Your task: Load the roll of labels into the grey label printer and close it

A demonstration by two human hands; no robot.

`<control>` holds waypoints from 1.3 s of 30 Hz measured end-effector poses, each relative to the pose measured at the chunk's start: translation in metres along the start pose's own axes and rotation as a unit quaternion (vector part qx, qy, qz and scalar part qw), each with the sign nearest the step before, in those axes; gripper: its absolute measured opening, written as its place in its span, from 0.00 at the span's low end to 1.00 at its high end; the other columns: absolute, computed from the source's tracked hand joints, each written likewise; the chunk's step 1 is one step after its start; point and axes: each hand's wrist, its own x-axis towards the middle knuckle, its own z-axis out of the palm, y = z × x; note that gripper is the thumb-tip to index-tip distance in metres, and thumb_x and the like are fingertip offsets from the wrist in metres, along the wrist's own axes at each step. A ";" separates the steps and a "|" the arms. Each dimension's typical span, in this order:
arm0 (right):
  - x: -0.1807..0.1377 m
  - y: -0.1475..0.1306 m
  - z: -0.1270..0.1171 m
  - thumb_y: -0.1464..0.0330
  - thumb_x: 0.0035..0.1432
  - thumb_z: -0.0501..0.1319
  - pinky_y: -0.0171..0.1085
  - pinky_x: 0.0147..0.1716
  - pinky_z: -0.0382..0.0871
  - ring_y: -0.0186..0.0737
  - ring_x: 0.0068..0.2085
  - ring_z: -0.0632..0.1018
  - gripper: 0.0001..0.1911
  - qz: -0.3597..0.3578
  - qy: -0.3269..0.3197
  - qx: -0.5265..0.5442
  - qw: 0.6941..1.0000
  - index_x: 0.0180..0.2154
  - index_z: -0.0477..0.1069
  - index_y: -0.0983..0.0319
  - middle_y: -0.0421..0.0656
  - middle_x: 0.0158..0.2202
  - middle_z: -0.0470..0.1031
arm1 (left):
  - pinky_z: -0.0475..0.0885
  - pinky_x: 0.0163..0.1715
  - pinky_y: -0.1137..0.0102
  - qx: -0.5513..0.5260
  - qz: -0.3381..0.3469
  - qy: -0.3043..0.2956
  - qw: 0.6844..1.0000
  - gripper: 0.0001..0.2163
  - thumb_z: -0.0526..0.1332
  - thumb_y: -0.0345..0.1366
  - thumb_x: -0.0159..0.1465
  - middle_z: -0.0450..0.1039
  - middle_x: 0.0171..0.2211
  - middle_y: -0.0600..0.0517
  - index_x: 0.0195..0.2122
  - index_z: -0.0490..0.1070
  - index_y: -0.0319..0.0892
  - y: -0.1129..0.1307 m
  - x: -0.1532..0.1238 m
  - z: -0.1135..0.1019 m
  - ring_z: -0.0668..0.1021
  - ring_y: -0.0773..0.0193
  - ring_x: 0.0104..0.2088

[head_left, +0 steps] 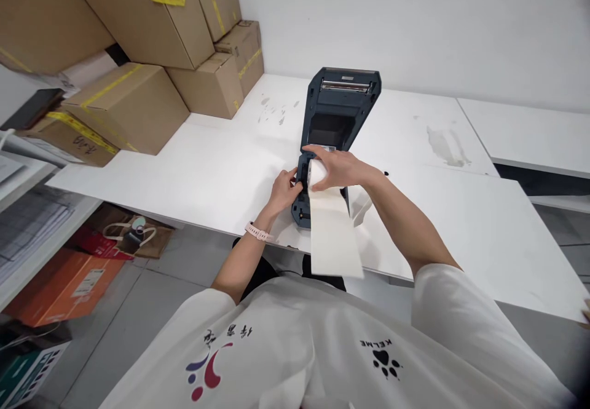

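Note:
A dark label printer (340,101) stands on the white table with its lid raised. My right hand (340,166) is closed around a white paper roll (317,174) inside the printer's lower part. From the roll, a wide strip of blank label paper (335,237) runs toward me and hangs past the table's front edge. On the printer's left side, my left hand (284,191) grips the edge of the base, thumb and fingers touching it. My right fingers and palm hide part of the roll and the space under it.
Cardboard boxes (133,104) with yellow tape are stacked at the left and back left of the white table (221,169). A white wall rises behind. An orange box (59,286) and paper bag (142,234) sit lower left. Grey marks (447,146) show on the tabletop.

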 end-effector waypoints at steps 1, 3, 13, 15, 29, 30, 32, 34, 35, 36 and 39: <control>0.003 -0.004 0.000 0.57 0.48 0.72 0.54 0.51 0.69 0.64 0.54 0.78 0.55 0.004 -0.019 -0.034 0.999 0.72 0.48 0.55 0.51 0.57 0.76 | 0.70 0.40 0.65 -0.006 0.001 -0.003 1.000 0.20 0.57 0.31 0.61 0.64 0.34 0.50 0.55 0.75 0.42 -0.001 0.000 0.000 0.73 0.60 0.35; 0.008 -0.008 0.004 0.58 0.50 0.71 0.53 0.50 0.69 0.65 0.54 0.78 0.56 0.015 -0.042 -0.071 0.996 0.73 0.45 0.56 0.53 0.57 0.76 | 0.70 0.39 0.66 -0.018 0.001 -0.006 1.000 0.20 0.57 0.32 0.62 0.64 0.35 0.51 0.55 0.75 0.43 -0.002 0.000 -0.001 0.73 0.61 0.34; 0.021 0.010 0.041 0.58 0.54 0.69 0.58 0.56 0.68 0.68 0.61 0.74 0.53 0.047 -0.042 -0.050 0.997 0.73 0.46 0.58 0.57 0.65 0.69 | 0.70 0.40 0.66 -0.038 -0.012 -0.001 0.999 0.19 0.56 0.32 0.62 0.62 0.35 0.51 0.53 0.76 0.41 -0.003 -0.001 0.002 0.71 0.63 0.33; 0.009 0.004 0.044 0.60 0.58 0.67 0.58 0.58 0.68 0.66 0.63 0.72 0.47 0.030 -0.004 -0.047 0.998 0.73 0.49 0.60 0.57 0.66 0.68 | 0.70 0.40 0.66 -0.036 -0.010 0.003 0.999 0.19 0.56 0.32 0.62 0.62 0.35 0.51 0.53 0.76 0.41 -0.004 -0.001 0.002 0.71 0.63 0.33; -0.094 -0.036 0.104 0.62 0.73 0.53 0.55 0.64 0.70 0.54 0.66 0.71 0.20 -0.040 0.170 -0.028 0.984 0.58 0.72 0.61 0.46 0.65 0.71 | 0.72 0.38 0.65 -0.032 -0.031 0.011 0.999 0.25 0.56 0.37 0.65 0.66 0.41 0.49 0.65 0.68 0.43 -0.011 -0.002 0.009 0.73 0.64 0.32; -0.092 -0.037 0.105 0.62 0.73 0.53 0.55 0.65 0.69 0.54 0.67 0.70 0.20 -0.040 0.168 -0.027 0.985 0.58 0.72 0.62 0.47 0.66 0.71 | 0.72 0.39 0.65 -0.035 -0.037 0.014 0.999 0.25 0.56 0.37 0.66 0.67 0.42 0.49 0.65 0.67 0.44 -0.011 -0.002 0.009 0.74 0.64 0.33; -0.092 -0.038 0.107 0.62 0.72 0.53 0.57 0.66 0.67 0.54 0.68 0.69 0.20 -0.037 0.167 -0.016 0.985 0.59 0.72 0.61 0.47 0.66 0.70 | 0.73 0.42 0.64 -0.042 -0.049 0.018 0.998 0.25 0.57 0.39 0.67 0.69 0.45 0.47 0.65 0.67 0.44 -0.008 -0.004 0.008 0.75 0.62 0.35; -0.096 -0.039 0.106 0.60 0.71 0.54 0.59 0.66 0.66 0.55 0.69 0.68 0.20 -0.045 0.161 0.015 0.986 0.60 0.72 0.59 0.47 0.67 0.69 | 0.74 0.47 0.62 -0.063 -0.059 0.020 0.996 0.25 0.56 0.42 0.68 0.71 0.50 0.44 0.65 0.67 0.44 -0.003 -0.012 0.008 0.77 0.58 0.43; -0.098 -0.037 0.103 0.59 0.71 0.55 0.58 0.66 0.66 0.54 0.69 0.68 0.20 -0.056 0.155 0.045 0.985 0.59 0.72 0.57 0.46 0.67 0.70 | 0.73 0.50 0.61 -0.084 -0.061 0.014 0.994 0.25 0.56 0.44 0.68 0.71 0.53 0.43 0.66 0.66 0.44 0.000 -0.018 0.009 0.77 0.56 0.48; -0.099 -0.032 0.098 0.58 0.71 0.56 0.58 0.66 0.67 0.53 0.68 0.69 0.20 -0.062 0.161 0.084 0.981 0.59 0.72 0.54 0.45 0.66 0.71 | 0.73 0.53 0.60 -0.109 -0.064 0.006 0.992 0.26 0.57 0.47 0.69 0.71 0.57 0.42 0.66 0.64 0.45 0.003 -0.026 0.009 0.76 0.53 0.54; -0.088 -0.001 0.069 0.52 0.71 0.53 0.56 0.64 0.69 0.50 0.65 0.73 0.22 -0.014 0.300 0.183 0.936 0.60 0.71 0.49 0.44 0.63 0.74 | 0.69 0.62 0.55 -0.182 -0.089 -0.044 0.978 0.39 0.64 0.54 0.63 0.59 0.70 0.42 0.72 0.53 0.50 0.012 -0.058 0.012 0.65 0.45 0.69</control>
